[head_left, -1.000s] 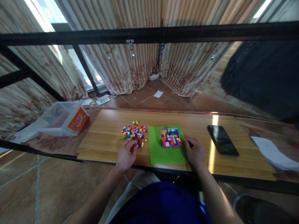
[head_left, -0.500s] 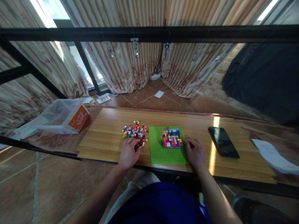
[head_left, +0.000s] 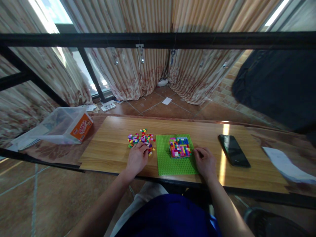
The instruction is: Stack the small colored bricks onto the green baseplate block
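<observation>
My left hand (head_left: 137,158) is at the near side of a loose pile of small coloured toy bricks (head_left: 142,137). Its fingers are bent over the bricks and drawn together with the thumb; whatever lies between the tips is hidden. Resting by the right edge of a green studded baseplate (head_left: 170,167) is my right hand (head_left: 205,163), curled with thumb and forefinger pressed together. Anything in that pinch is too small to make out. On the baseplate stands a low square block built of many-coloured bricks (head_left: 180,147), just left of the right hand's fingertips.
A black phone (head_left: 234,150) lies on the wooden tabletop (head_left: 106,144) to the right. Beyond it are white papers (head_left: 287,166). At far left stands a clear plastic box (head_left: 59,126) with an orange label. A dark metal bar (head_left: 158,40) crosses in front of the curtains.
My left hand has moved slightly further over the pile and its fingers have drawn closer together. The right hand keeps its pinch beside the baseplate. The whole view has shifted slightly.
</observation>
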{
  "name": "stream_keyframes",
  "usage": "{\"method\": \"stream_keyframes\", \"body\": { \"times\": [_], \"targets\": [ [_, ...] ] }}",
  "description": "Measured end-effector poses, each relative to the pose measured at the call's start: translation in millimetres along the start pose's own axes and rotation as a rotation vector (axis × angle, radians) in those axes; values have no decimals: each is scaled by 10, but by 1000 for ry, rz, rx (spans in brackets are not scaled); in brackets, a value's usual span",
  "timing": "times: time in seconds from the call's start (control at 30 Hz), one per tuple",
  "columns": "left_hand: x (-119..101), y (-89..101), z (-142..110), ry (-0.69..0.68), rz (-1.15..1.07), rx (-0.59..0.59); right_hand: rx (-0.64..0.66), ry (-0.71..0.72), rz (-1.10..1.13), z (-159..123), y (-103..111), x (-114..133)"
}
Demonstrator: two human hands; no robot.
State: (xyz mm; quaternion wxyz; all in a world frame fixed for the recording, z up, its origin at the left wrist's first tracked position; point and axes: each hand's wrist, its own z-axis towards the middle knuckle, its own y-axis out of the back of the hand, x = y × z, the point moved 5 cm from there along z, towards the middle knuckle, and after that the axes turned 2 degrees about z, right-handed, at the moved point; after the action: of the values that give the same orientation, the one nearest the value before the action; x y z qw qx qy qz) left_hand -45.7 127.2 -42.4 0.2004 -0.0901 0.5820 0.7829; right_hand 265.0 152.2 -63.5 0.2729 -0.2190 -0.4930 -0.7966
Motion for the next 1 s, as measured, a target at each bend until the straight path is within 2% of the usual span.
{"method": "stream_keyframes", "body": {
  "times": [0.4,0.57,0.83,1.0],
  "targets": [
    [29,-43,-23,-37,-36,10,-12,22,7,-7,-6,-7],
    [39,-33,-56,10,-56,-14,-11,13,-2,-3,-7,-9],
    [-70,82,2,108,-335,-57,-18,13,6,0,2,10],
    [-233,83,60,85,-544,-84,-12,5,13,-1,-1,4]
  ]
}}
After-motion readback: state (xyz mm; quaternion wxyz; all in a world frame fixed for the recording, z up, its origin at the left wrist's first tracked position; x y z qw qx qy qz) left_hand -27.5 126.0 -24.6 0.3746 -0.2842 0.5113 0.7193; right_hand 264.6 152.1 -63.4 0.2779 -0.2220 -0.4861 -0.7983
